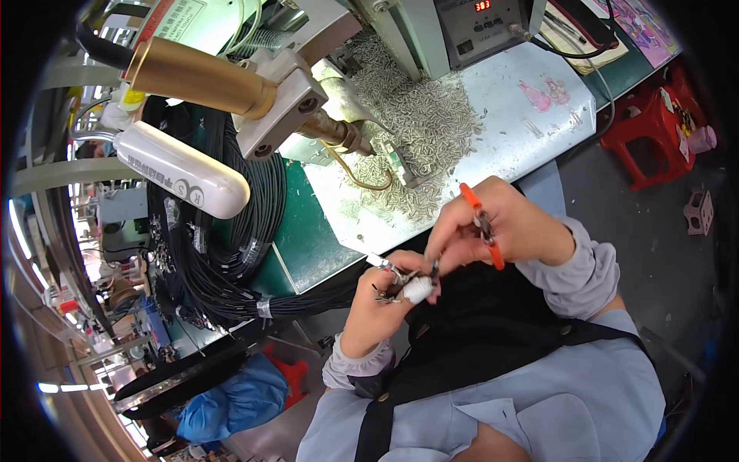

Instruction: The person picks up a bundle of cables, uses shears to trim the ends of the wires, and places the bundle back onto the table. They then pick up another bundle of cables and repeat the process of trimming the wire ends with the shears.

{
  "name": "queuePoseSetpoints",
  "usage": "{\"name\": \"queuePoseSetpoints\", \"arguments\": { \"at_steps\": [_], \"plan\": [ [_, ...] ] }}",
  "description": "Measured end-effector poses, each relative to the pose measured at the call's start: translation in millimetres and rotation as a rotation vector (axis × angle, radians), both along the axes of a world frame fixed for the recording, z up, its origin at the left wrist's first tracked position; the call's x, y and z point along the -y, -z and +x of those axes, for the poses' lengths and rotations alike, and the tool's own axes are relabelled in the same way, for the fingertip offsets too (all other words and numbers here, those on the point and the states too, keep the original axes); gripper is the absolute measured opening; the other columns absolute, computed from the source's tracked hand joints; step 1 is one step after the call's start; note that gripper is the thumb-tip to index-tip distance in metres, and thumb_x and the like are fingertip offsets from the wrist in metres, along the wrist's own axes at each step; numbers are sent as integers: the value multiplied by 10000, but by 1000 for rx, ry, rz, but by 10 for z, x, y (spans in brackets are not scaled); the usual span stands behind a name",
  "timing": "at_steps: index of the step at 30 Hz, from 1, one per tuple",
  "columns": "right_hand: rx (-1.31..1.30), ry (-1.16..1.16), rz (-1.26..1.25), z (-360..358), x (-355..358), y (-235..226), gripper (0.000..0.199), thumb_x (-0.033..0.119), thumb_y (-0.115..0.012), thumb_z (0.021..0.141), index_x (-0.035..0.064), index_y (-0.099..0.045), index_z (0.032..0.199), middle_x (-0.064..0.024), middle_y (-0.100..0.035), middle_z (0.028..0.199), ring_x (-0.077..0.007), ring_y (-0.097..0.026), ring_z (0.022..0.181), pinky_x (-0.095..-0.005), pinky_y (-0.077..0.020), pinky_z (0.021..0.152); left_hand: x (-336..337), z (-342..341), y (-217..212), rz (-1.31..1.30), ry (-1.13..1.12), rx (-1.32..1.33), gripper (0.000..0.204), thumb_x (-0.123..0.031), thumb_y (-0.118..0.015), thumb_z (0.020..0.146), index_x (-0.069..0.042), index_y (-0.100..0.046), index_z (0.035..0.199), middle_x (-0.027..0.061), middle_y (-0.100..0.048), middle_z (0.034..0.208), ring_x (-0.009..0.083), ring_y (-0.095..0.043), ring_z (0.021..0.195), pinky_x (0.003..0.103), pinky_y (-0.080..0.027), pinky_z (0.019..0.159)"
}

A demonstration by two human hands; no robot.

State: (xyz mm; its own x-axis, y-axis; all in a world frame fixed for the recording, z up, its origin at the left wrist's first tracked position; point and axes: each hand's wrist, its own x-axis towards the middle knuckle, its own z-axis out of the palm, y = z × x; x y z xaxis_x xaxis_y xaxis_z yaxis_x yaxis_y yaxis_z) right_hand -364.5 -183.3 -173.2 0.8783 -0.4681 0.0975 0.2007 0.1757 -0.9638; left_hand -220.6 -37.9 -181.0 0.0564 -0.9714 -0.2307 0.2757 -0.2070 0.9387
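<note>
My left hand (379, 302) is closed in front of the bench's near edge, pinching several small metal-ended pieces (394, 276) whose exact kind I cannot make out. White tape (418, 289) wraps one of its fingertips. My right hand (514, 223) is closed around orange-handled pliers (483, 224), which lie across the palm; their jaws are mostly hidden. The right fingertips meet the left ones at a small dark piece, partly covered by the fingers. Beyond both hands, a soldering head (339, 135) with a curved brass tube points down at a small metal fixture (400, 165).
Many tiny metal bits (431, 115) cover the white work plate (508, 146). Bundled black cables (254, 200) lie on the green bench at left. A controller box (489, 35) with a red display stands behind. A red stool (650, 138) is at right, a blue cloth (235, 404) lower left.
</note>
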Motion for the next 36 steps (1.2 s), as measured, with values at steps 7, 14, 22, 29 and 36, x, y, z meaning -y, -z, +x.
{"name": "queuePoseSetpoints", "arguments": {
  "at_steps": [7,14,22,29,36],
  "plan": [
    [-15,509,-625,231,-215,231,240,66,-716,605,70,-614,823,-52,-612,742,-125,-562,550,-198,-375,437,55,-136,-129,20,-127,70,328,66,-482,797,22,-385,1107,144,-566,811,183,-568,655,248,-468,569],
    [82,643,-1259,125,-252,239,237,117,-689,616,104,-614,841,-40,-630,802,-105,-547,491,-202,-348,397,85,55,-124,93,-145,-489,424,4,-475,798,15,-298,1183,196,-545,727,207,-526,464,252,-420,407],
    [148,420,-888,78,-150,351,233,43,-679,660,84,-599,875,-39,-629,731,-103,-560,491,-210,-361,393,58,201,-96,183,-54,-672,397,-28,-487,791,16,-318,1147,184,-525,673,89,-355,384,196,-262,353],
    [182,348,-670,102,-212,395,235,-4,-680,669,64,-578,869,-55,-621,713,-148,-574,513,-221,-405,425,67,79,-13,114,-220,-380,189,-31,-504,777,13,-441,950,58,-459,593,52,-311,408,180,-198,340],
    [78,533,-899,89,-339,529,132,51,-602,757,47,-550,878,-72,-602,750,-225,-604,632,-265,-469,519,159,-175,25,71,-436,258,222,93,-596,700,15,-522,894,-13,-489,656,18,-383,505,164,-271,441]
  ]
}}
